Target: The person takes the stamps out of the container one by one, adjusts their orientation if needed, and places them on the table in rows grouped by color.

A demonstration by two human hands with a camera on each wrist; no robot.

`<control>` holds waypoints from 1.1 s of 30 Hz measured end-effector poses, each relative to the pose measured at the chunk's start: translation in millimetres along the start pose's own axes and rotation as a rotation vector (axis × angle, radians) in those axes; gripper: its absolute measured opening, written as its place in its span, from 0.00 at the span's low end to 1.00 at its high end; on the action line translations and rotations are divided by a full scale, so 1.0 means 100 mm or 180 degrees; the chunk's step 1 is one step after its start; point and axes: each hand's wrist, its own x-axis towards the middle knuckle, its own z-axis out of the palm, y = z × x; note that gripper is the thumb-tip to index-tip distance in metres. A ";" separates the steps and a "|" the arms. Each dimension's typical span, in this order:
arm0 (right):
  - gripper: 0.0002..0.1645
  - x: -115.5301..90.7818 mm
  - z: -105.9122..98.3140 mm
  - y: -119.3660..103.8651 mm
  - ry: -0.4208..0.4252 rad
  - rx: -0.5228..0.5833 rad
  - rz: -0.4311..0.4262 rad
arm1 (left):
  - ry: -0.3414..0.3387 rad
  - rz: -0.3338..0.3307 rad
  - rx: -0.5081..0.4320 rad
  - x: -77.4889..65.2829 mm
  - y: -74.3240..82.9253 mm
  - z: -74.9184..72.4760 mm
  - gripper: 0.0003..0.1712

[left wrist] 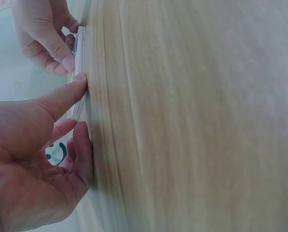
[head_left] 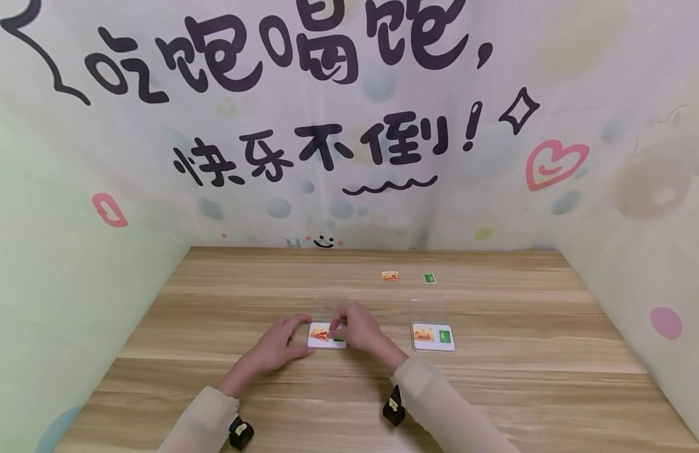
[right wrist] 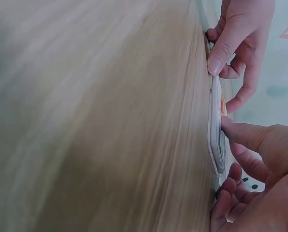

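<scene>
We see the left hand (head_left: 277, 346) gripping the pizza-picture case (head_left: 325, 343), flat on the desk (head_left: 496, 390), likely to steady it. Above it, we cannot tell whether the right hand (head_left: 359, 327) pinches anything. Right of it, 1 similar case (head_left: 436, 338) sits open.

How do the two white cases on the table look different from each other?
The left case has the left hand and right hand at it; the right case has neither.
The left case's green picture is partly hidden by the right hand; the right case's shows whole.
The left case bears a red-and-orange picture, the right case a paler orange one.
Both are white, with a clear flap behind.
</scene>
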 end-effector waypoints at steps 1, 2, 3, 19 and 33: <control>0.06 0.00 0.00 0.00 0.0000 0.0009 0.0000 | 0.0001 0.0001 0.0001 0.00 0.00 0.00 0.34; 0.06 0.00 0.00 0.00 0.0003 0.0012 -0.0002 | 0.0000 0.0000 -0.0001 0.00 0.01 0.00 0.34; 0.05 0.00 0.00 -0.01 0.0007 0.0009 0.0000 | -0.0001 -0.0004 -0.0001 0.00 0.01 0.00 0.34; 0.05 0.01 0.00 -0.03 -0.0052 0.0028 0.0044 | -0.0009 -0.0050 -0.0042 0.00 0.01 0.00 0.33; 0.06 -0.01 -0.01 -0.01 -0.0084 0.0080 -0.0088 | 0.0000 -0.0043 0.0003 0.00 0.01 0.01 0.33</control>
